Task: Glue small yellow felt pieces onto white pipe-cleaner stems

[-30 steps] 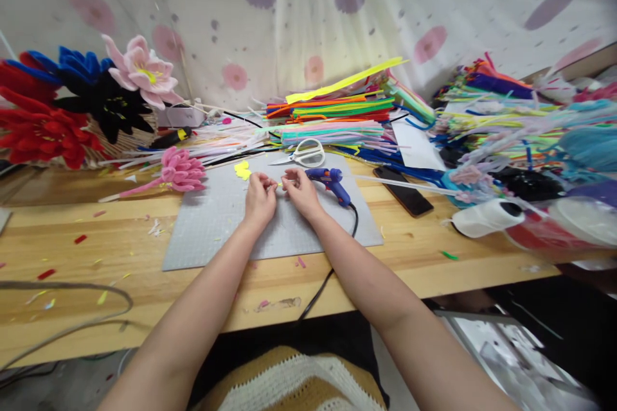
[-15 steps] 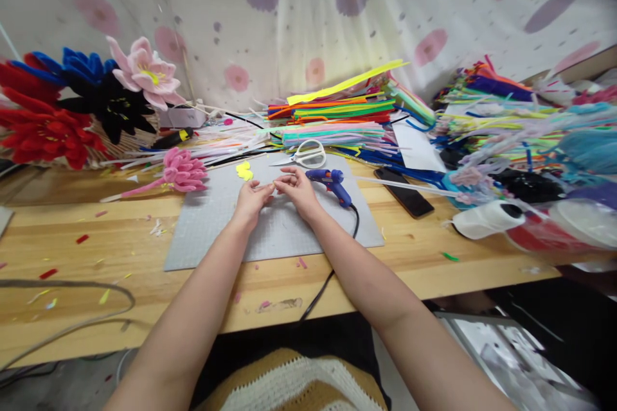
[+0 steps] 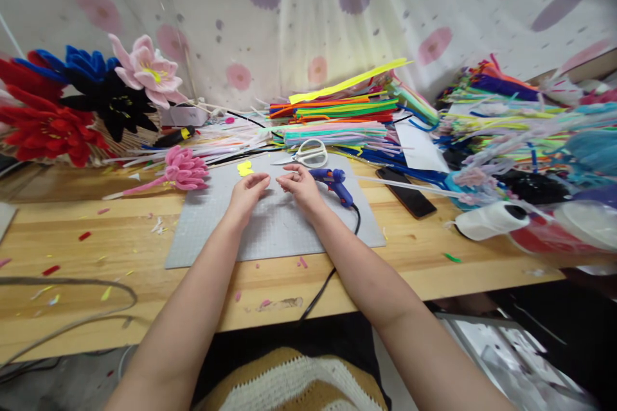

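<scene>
My left hand (image 3: 247, 198) hovers over the grey cutting mat (image 3: 212, 237), thumb and fingertips pressed together; anything between them is too small to make out. A short gap separates it from my right hand (image 3: 303, 191), whose thumb and fingers are also curled into a pinch, with its contents hidden. Several small yellow pieces (image 3: 245, 168) lie on the mat just beyond my left hand. White-handled scissors (image 3: 311, 153) rest at the mat's far edge. Right beside my right hand lies a blue glue gun (image 3: 335, 185), its black cord running toward the table's front edge.
A pink fuzzy flower (image 3: 183, 170) lies left of the mat, before large fuzzy flowers (image 3: 120, 106). Bundles of pipe cleaners (image 3: 342, 109) line the back. A phone (image 3: 405, 192) and a white spool (image 3: 489, 219) lie right. Coloured scraps dot the wooden table (image 3: 159, 295).
My hands have drawn apart: their fingertips met before, and now there is a gap. My left hand has shifted slightly left. The things on the table have stayed in place.
</scene>
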The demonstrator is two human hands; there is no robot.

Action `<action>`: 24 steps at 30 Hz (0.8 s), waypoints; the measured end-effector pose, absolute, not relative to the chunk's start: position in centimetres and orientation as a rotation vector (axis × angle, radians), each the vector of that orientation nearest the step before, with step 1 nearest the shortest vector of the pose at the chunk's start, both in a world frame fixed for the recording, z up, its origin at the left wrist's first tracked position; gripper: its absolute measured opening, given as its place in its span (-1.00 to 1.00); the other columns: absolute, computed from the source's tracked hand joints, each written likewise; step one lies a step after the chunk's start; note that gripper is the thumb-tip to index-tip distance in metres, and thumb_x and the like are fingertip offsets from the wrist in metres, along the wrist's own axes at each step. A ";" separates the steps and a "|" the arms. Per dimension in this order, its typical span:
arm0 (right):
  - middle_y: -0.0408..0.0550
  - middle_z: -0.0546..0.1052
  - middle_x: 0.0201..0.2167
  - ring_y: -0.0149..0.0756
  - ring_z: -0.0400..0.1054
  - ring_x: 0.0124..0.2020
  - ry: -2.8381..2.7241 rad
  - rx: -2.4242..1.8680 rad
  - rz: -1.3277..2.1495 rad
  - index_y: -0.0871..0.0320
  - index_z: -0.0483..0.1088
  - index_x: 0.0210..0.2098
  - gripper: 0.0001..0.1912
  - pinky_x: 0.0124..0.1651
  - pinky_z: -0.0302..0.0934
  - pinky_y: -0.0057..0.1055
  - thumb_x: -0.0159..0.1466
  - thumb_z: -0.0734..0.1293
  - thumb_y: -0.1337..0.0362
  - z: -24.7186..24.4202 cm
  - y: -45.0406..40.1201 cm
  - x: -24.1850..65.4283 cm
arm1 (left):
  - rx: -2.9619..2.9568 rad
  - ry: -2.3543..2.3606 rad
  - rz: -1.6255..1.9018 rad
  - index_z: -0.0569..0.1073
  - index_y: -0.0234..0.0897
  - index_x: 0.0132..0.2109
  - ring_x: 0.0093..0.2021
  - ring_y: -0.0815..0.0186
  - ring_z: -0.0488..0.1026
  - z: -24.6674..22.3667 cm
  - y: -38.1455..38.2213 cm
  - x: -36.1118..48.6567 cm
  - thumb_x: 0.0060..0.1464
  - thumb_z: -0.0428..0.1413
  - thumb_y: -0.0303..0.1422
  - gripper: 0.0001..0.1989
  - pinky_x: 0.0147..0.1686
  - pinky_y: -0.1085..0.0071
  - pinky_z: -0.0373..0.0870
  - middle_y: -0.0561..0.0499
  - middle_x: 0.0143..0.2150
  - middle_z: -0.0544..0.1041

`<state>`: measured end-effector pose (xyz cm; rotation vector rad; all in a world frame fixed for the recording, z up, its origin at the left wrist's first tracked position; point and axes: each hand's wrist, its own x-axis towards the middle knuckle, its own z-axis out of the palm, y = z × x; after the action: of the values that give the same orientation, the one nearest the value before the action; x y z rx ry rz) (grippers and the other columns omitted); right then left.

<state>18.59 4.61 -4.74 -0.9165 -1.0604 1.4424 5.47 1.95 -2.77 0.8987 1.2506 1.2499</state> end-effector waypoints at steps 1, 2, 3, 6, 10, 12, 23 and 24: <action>-0.27 0.42 -0.58 -0.49 0.25 -0.55 -1.046 -0.929 1.453 0.13 0.20 -0.29 -0.51 -0.43 0.12 -0.48 -0.18 0.45 0.23 -4.7 4.6 18.6 | 0.946 1.246 1.221 0.47 -0.33 -0.32 -0.31 0.37 0.43 -2.7 1.9 5.4 -0.32 0.28 -0.24 -0.64 -0.31 0.44 0.37 -0.02 -0.31 0.50; -0.27 0.42 -0.59 -0.50 0.24 -0.56 -1.036 -0.940 1.464 0.13 0.20 -0.30 -0.51 -0.44 0.10 -0.49 -0.19 0.45 0.23 -4.6 4.6 18.6 | 0.982 1.241 1.183 0.49 -0.34 -0.32 -0.31 0.35 0.43 -2.7 1.9 5.4 -0.34 0.29 -0.21 -0.61 -0.33 0.44 0.37 -0.03 -0.33 0.51; -0.27 0.42 -0.59 -0.50 0.23 -0.57 -1.030 -0.950 1.472 0.14 0.21 -0.31 -0.50 -0.45 0.09 -0.49 -0.20 0.45 0.23 -4.6 4.6 18.6 | 1.006 1.235 1.141 0.50 -0.34 -0.33 -0.32 0.34 0.43 -2.7 1.8 5.4 -0.37 0.30 -0.18 -0.59 -0.34 0.44 0.37 -0.04 -0.35 0.51; -0.25 0.43 -0.59 -0.54 0.17 -0.61 -1.024 -0.988 1.485 0.15 0.22 -0.33 -0.50 -0.47 0.04 -0.50 -0.23 0.46 0.23 -4.5 4.5 18.5 | 1.005 1.226 1.057 0.52 -0.34 -0.34 -0.36 0.35 0.44 -3.0 1.6 5.6 -0.48 0.33 -0.17 -0.54 -0.39 0.44 0.36 -0.02 -0.40 0.52; -0.26 0.43 -0.61 -0.57 0.11 -0.65 -1.015 -1.017 1.509 0.17 0.24 -0.36 -0.51 -0.50 -0.01 -0.51 -0.26 0.47 0.25 -4.5 4.4 18.4 | 0.975 1.247 1.016 0.53 -0.33 -0.40 -0.39 0.34 0.44 -3.2 1.5 5.7 -0.48 0.33 -0.20 -0.59 -0.42 0.45 0.37 -0.01 -0.44 0.52; -0.29 0.40 -0.66 -0.57 0.10 -0.66 -1.017 -1.013 1.535 0.17 0.25 -0.37 -0.52 -0.51 -0.02 -0.52 -0.26 0.47 0.27 -4.6 4.4 18.4 | 0.977 1.263 1.008 0.53 -0.34 -0.43 -0.41 0.33 0.44 -3.1 1.5 5.6 -0.47 0.33 -0.22 -0.63 -0.45 0.44 0.37 -0.02 -0.47 0.51; -0.21 0.48 -0.48 -0.49 0.29 -0.48 -1.149 -0.908 1.426 0.14 0.28 -0.28 -0.59 -0.43 0.11 -0.52 -0.12 0.43 0.22 -4.3 4.0 18.3 | 0.946 1.294 1.026 0.52 -0.34 -0.42 -0.35 0.27 0.48 -2.8 1.5 5.4 -0.40 0.31 -0.24 -0.67 -0.47 0.46 0.37 -0.08 -0.45 0.53; -0.22 0.47 -0.50 -0.48 0.29 -0.48 -1.160 -0.901 1.402 0.14 0.28 -0.29 -0.59 -0.41 0.12 -0.51 -0.12 0.43 0.23 -4.4 4.0 18.2 | 0.953 1.292 1.022 0.52 -0.34 -0.41 -0.33 0.26 0.49 -2.8 1.5 5.4 -0.40 0.31 -0.23 -0.66 -0.47 0.46 0.37 -0.08 -0.44 0.53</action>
<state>18.22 4.03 -4.37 -0.9012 -1.1599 1.4017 5.42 1.46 -2.78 0.9528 1.2919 1.0218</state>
